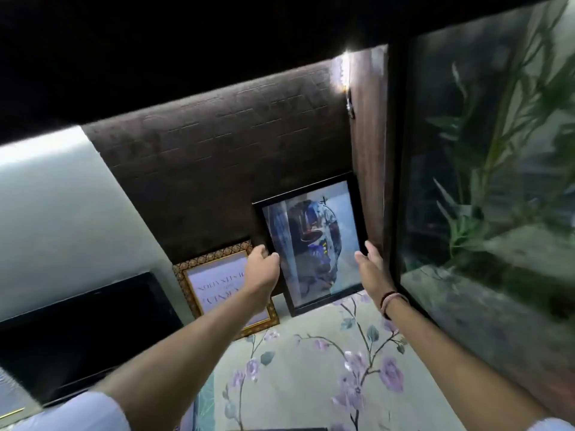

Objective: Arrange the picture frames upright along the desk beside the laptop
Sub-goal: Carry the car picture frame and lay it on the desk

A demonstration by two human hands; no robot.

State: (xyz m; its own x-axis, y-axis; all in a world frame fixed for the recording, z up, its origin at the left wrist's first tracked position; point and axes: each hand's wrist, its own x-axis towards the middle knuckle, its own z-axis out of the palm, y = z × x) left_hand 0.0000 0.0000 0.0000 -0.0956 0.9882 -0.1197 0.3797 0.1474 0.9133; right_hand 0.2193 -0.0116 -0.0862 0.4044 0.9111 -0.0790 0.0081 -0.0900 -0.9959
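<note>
- Floral cloth (pixel 311 362) covers the table, and a dark brick-patterned wall (pixel 202 169) rises behind it; we take the black picture frame (pixel 311 244) as our landmark.
- That frame stands on its lower edge at the back of the table, tilted back toward the wall, with its right side close to a wooden post (pixel 370 144).
- Our left hand (pixel 261 265) is clamped on the frame's left edge, thumb over the front; our right hand (pixel 371 262) lies open and flat along its right edge.
- Just left of the landmark, the gold patterned frame (pixel 224 287) already leans upright, partly hidden by our left forearm.
- Further left again sits the laptop (pixel 77 334), its dark screen up.
- To finish well, we judge it best to seat the bottom edge firmly on the cloth, keep a shallow lean so it cannot slide forward, and square it with the gold frame.
- We should ease both hands off together, watching for slip on the cloth, and avoid knocking the glass tank (pixel 485 181) to the right.
</note>
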